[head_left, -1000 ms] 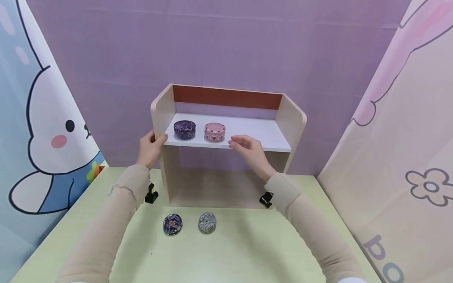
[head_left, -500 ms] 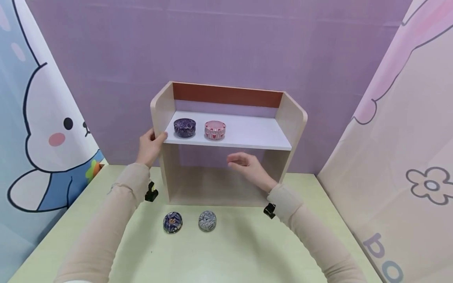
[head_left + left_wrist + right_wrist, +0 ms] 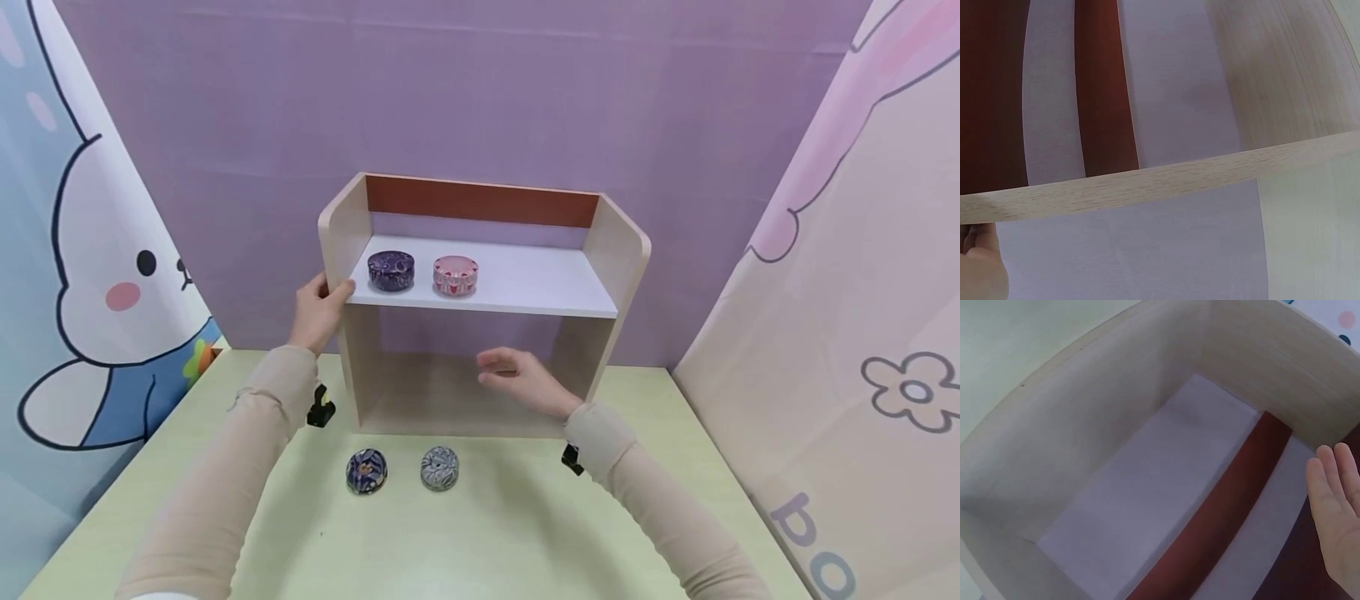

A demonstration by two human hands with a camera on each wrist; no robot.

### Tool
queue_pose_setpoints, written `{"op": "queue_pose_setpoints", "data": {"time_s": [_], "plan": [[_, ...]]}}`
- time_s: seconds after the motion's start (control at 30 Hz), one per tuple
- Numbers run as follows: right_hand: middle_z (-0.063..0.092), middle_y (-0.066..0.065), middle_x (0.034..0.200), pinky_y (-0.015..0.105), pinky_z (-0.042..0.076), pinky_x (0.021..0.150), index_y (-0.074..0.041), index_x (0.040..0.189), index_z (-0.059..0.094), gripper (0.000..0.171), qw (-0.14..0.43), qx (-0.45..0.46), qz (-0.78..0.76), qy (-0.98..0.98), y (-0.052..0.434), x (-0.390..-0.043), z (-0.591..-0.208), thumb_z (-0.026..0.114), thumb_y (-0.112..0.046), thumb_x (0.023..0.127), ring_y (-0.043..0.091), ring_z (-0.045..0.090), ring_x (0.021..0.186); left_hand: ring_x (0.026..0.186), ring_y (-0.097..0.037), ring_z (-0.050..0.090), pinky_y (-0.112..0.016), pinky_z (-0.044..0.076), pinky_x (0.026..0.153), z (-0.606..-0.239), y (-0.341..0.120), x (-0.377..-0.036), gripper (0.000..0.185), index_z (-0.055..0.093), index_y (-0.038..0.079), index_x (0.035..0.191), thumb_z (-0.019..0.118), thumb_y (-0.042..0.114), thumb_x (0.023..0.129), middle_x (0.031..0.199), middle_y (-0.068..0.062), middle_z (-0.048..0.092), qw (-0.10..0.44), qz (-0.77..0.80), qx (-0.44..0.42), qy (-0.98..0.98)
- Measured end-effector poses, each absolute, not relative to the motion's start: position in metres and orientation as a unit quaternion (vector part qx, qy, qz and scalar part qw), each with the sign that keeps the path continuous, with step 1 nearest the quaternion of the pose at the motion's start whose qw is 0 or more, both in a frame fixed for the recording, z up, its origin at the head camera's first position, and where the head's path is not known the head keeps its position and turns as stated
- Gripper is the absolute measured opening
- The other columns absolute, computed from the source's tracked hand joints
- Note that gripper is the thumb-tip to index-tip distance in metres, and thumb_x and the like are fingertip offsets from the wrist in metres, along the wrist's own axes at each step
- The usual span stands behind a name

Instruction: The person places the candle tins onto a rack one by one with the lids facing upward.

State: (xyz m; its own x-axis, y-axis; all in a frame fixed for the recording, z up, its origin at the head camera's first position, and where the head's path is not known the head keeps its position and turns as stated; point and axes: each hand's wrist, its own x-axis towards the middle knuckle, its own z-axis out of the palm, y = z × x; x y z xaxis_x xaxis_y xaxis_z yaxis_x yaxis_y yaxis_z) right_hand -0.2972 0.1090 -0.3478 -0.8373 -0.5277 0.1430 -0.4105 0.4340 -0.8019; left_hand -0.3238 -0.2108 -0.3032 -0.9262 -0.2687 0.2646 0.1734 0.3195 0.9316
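L hand (image 3: 318,312) grips the front edge of the left side panel of the pale wood two-tier shelf unit (image 3: 632,250) w/ white shelf board and red-brown back strip, thumb hooked at the corner where board meets panel; in the left wrist view only fingertips (image 3: 979,262) show, below the wood edge. R hand (image 3: 517,379) hangs free in front of the lower opening of the unit, fingers relaxed and slightly curved, holding nothing, touching nothing; right wrist view shows its straight fingers (image 3: 1335,500) beside the hollow lower compartment.

Hands are well apart, L at the unit's left edge, R approx. mid-front, lower down.

On the upper board, left part: dark purple round patterned tin (image 3: 391,271), and just beside it to the right a pink round tin w/ heart pattern (image 3: 455,276); not touching. On the light green table top (image 3: 487,542), in front of the unit: dark blue round floral tin (image 3: 366,472) and grey round leaf-pattern tin (image 3: 439,467), near each other but apart, below and left of the R hand.

Behind: plain purple backdrop (image 3: 480,92). Left: cartoon rabbit panel (image 3: 97,275). Right: pink panel w/ flower outline (image 3: 885,333).
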Motion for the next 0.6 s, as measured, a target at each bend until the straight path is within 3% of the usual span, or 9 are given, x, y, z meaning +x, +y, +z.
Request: {"op": "queue_pose_setpoints", "data": {"time_s": [0.43, 0.6], "plan": [[0.054, 0.011, 0.128, 0.038, 0.039, 0.100, -0.005, 0.127, 0.051, 0.044, 0.072, -0.287, -0.404, 0.865, 0.107, -0.299, -0.365, 0.062, -0.020, 0.087, 0.026, 0.049, 0.119, 0.100, -0.018, 0.048, -0.029, 0.039, 0.086, -0.303, -0.209, -0.322, 0.053, 0.046, 0.008, 0.134, 0.049, 0.038, 0.090, 0.121, -0.016, 0.054, 0.187, -0.576, 0.027, -0.795], [0.054, 0.009, 0.128, 0.038, 0.038, 0.100, -0.006, 0.128, 0.050, 0.046, 0.070, -0.292, -0.380, 0.875, 0.105, -0.300, -0.371, 0.063, -0.021, 0.086, 0.024, 0.049, 0.119, 0.095, -0.016, 0.048, -0.024, 0.039, 0.081, -0.304, -0.210, -0.324, 0.050, 0.048, 0.006, 0.131, 0.049, 0.036, 0.091, 0.116, -0.016, 0.054, 0.199, -0.574, 0.022, -0.794]]}}
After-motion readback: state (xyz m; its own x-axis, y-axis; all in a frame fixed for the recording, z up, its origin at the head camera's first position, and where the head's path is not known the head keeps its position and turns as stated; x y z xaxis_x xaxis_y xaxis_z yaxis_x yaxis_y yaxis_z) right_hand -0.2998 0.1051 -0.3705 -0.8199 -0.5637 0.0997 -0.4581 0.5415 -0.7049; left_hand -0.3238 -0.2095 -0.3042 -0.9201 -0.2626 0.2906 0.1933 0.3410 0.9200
